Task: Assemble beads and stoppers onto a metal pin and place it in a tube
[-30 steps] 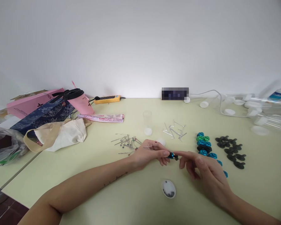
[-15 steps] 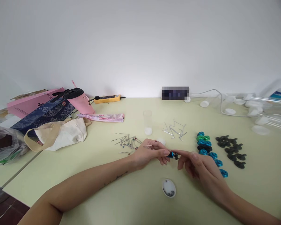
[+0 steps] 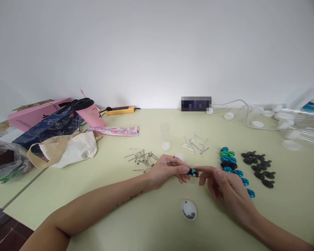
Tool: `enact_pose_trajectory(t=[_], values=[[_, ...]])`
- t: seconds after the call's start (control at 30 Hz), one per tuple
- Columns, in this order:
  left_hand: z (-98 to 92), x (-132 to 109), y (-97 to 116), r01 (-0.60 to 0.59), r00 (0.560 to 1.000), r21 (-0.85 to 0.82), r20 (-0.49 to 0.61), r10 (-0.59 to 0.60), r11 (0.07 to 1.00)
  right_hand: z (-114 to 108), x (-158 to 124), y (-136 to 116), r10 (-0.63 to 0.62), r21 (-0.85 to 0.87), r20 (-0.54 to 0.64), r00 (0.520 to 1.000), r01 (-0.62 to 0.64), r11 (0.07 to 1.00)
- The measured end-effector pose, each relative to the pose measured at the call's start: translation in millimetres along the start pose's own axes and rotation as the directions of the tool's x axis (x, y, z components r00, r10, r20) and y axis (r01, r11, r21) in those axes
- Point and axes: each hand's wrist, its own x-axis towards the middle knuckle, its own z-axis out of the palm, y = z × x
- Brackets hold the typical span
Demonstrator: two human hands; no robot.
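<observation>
My left hand (image 3: 170, 170) pinches a small blue and black part (image 3: 192, 172) between thumb and fingers, with a thin metal pin also at its fingers. Facing it from the right, my right hand (image 3: 222, 181) touches the black end of that part with a fingertip; its other fingers are curled and what they may hold is hidden. Below the hands lies a small white dish (image 3: 188, 210) with dark bits in it. Metal pins with coloured ends (image 3: 143, 158) lie beside my left wrist. Blue and green knobs (image 3: 227, 159) are behind my right hand.
Black hooked pieces (image 3: 261, 167) lie at the right. Behind the hands are bent metal rods (image 3: 195, 144) and a clear cylinder (image 3: 165, 136). A pink cup (image 3: 91, 113), a cloth bag (image 3: 68, 150) and a power strip (image 3: 120, 110) stand at the left; clear tubes (image 3: 303, 122) at far right.
</observation>
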Motion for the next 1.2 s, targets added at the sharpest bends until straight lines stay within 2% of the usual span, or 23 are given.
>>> enact_pose_trajectory(t=[0.37, 0.57, 0.7, 0.87, 1.03, 1.2], values=[[-0.1, 0.0, 0.0, 0.001, 1.000, -0.006, -0.003, -0.001, 1.000, 1.0, 0.8, 5.8, -0.007, -0.006, 0.046, 0.999, 0.007, 1.000], [-0.3, 0.0, 0.1, 0.005, 1.000, -0.007, -0.018, -0.005, 1.000, -0.9, -1.8, 3.2, -0.140, 0.069, 0.102, 0.985, 0.134, 0.989], [0.2, 0.0, 0.2, 0.009, 1.000, -0.006, -0.017, -0.009, 1.000, -2.3, -3.2, 5.1, -0.225, 0.121, 0.043, 0.973, 0.219, 0.968], [0.5, 0.1, 0.1, 0.021, 0.999, -0.003, -0.026, -0.021, 1.000, -1.6, 0.6, 4.4, -0.091, 0.088, 0.018, 0.996, 0.089, 0.992], [-0.1, 0.6, -0.4, 0.009, 1.000, 0.002, -0.016, -0.009, 1.000, -0.7, 1.3, 1.7, -0.032, 0.078, 0.018, 0.999, 0.030, 0.997], [-0.3, 0.8, -1.1, 0.008, 1.000, -0.006, -0.015, -0.008, 1.000, 0.0, 1.9, 0.0, 0.048, 0.151, -0.066, 0.997, -0.037, 0.988]])
